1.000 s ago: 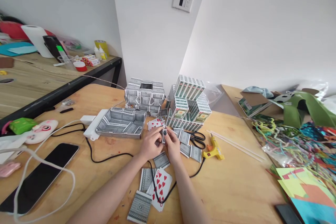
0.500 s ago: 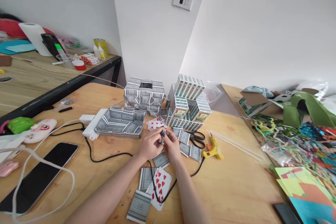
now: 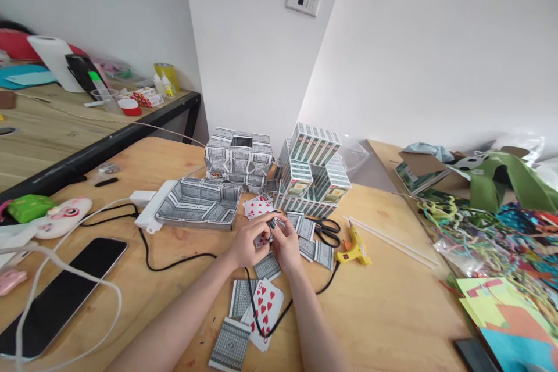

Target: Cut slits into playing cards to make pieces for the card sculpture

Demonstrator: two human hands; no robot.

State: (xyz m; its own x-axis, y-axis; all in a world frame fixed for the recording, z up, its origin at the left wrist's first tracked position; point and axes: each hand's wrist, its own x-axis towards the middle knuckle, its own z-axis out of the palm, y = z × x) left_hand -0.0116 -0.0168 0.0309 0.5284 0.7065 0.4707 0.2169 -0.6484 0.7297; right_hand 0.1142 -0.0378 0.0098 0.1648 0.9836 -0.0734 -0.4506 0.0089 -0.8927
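My left hand and my right hand meet over the middle of the table, fingers closed together. Pinched between both sets of fingertips is a small grey-patterned playing card, bent or folded and mostly hidden. Under and beside my hands lie folded grey-backed cards. A nine of hearts rests face up between my forearms, beside another folded card. Past my fingers are face-up red cards. More folded cards lie just right of my right hand.
Black scissors and a yellow glue gun lie to the right, its black cord looping under my forearms. A card-covered tray, a card-built box and stacked card boxes stand behind. A phone lies left.
My fingers have shifted slightly around the small card, which is turned a little. Both hands stay in nearly the same place.
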